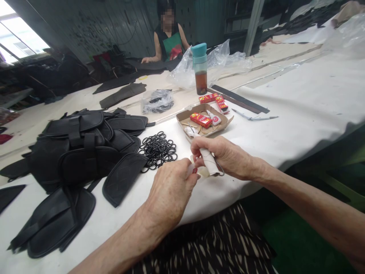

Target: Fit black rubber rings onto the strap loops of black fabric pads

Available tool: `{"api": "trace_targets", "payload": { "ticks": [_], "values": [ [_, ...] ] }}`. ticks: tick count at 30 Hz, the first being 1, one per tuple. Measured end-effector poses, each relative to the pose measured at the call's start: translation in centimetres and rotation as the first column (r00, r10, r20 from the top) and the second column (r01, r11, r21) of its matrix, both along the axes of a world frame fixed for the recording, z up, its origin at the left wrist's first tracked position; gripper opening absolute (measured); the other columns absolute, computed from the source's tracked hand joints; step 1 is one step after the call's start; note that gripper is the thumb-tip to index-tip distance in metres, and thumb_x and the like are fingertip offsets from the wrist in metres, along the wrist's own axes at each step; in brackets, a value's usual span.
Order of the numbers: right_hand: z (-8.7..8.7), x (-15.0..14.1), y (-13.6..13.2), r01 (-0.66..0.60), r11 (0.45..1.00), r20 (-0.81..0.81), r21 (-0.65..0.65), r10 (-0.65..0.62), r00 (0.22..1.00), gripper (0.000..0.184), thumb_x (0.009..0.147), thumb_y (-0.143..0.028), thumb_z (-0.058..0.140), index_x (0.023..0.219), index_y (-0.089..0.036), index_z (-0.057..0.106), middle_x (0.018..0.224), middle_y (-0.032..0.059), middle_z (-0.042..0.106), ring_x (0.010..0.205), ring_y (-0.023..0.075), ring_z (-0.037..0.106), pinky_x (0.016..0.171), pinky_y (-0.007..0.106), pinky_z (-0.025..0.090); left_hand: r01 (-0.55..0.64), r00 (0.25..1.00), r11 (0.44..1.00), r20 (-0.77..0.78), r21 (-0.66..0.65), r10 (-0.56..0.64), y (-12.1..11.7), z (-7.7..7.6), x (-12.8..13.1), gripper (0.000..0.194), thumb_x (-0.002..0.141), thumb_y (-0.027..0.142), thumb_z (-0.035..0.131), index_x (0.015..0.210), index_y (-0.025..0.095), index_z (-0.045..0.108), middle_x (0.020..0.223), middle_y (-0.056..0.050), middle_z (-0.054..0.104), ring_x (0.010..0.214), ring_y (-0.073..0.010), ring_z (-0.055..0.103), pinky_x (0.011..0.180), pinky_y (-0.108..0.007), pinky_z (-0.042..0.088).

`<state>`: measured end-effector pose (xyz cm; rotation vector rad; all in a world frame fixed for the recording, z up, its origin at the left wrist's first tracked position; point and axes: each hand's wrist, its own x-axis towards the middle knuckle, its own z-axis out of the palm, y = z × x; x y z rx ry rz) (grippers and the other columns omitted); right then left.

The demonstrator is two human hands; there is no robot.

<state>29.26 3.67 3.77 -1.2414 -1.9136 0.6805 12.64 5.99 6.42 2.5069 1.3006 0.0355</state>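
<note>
My left hand [171, 186] is closed, pinching a small whitish bottle [195, 170] with a bit of red on it; the fingers cover most of it. Close beside it, my right hand [228, 156] wraps round a tool with a white-wrapped handle [209, 161] and a thin metal loop at its lower end. The tool's kind is unclear. Just beyond both hands stands a shallow cardboard tray [182, 118], holding a red and yellow box [201, 120], a small white glue bottle [214, 118] and rubber bands. Left of the tray lies a heap of black metal rings [158, 150].
Black padded pieces with straps [82, 148] are piled at left. Behind the tray are more red boxes [208, 98], a drink bottle [201, 70], dark strips [241, 99] and a slim metal tool [253, 117]. Across the table sits a person [168, 42] near clear plastic [182, 70].
</note>
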Motion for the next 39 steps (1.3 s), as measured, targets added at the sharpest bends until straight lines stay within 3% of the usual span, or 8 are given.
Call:
{"api": "trace_targets", "payload": {
  "ticks": [10, 20, 29, 39],
  "values": [
    [-0.1, -0.3, -0.1, -0.004, 1.000, -0.017, -0.004, 0.004, 1.000, 0.010, 0.076, -0.012, 0.053, 0.083, -0.019, 0.051, 0.071, -0.0048, 0.052, 0.061, 0.0095, 0.047, 0.055, 0.021, 0.035, -0.018, 0.999, 1.000, -0.034, 0.004, 0.018, 0.0, -0.1, -0.1, 0.021, 0.082, 0.027, 0.046, 0.067, 0.018, 0.057, 0.055, 0.001, 0.050, 0.051, -0.0122, 0.039, 0.052, -0.024, 0.024],
    [-0.5, 1.1, -1.1, 0.170, 0.984, -0.305, -0.054, -0.178, 0.936, 0.014, 0.079, -0.024, 0.061, 0.080, -0.021, 0.048, 0.077, -0.0026, 0.059, 0.066, 0.0115, 0.052, 0.059, 0.023, 0.041, 0.008, 0.998, 1.000, -0.069, 0.030, -0.006, -0.2, -0.4, 0.0, 0.023, 0.084, 0.028, 0.042, 0.063, 0.020, 0.047, 0.051, 0.001, 0.045, 0.048, -0.0125, 0.039, 0.051, -0.025, 0.023],
    [-1.1, 1.6, -1.6, 0.206, 0.976, -0.330, -0.066, -0.216, 0.919, 0.014, 0.081, -0.023, 0.062, 0.080, -0.022, 0.048, 0.079, -0.0026, 0.060, 0.068, 0.0112, 0.053, 0.062, 0.023, 0.043, 0.031, 0.999, 0.997, 0.041, 0.071, -0.034, 0.0, -1.2, -0.5, 0.029, 0.081, 0.026, 0.045, 0.055, 0.021, 0.032, 0.046, 0.005, 0.034, 0.045, -0.0102, 0.030, 0.050, -0.025, 0.020],
    [-0.9, 1.5, -1.7, 0.213, 0.975, -0.342, -0.065, -0.222, 0.913, 0.014, 0.081, -0.022, 0.061, 0.080, -0.021, 0.048, 0.079, -0.0018, 0.060, 0.068, 0.0113, 0.054, 0.062, 0.023, 0.043, 0.052, 0.996, 0.995, 0.069, 0.089, -0.058, 0.0, -1.0, -0.3, 0.029, 0.081, 0.024, 0.042, 0.055, 0.021, 0.032, 0.045, 0.005, 0.033, 0.045, -0.0100, 0.030, 0.049, -0.025, 0.020]
  ]
}}
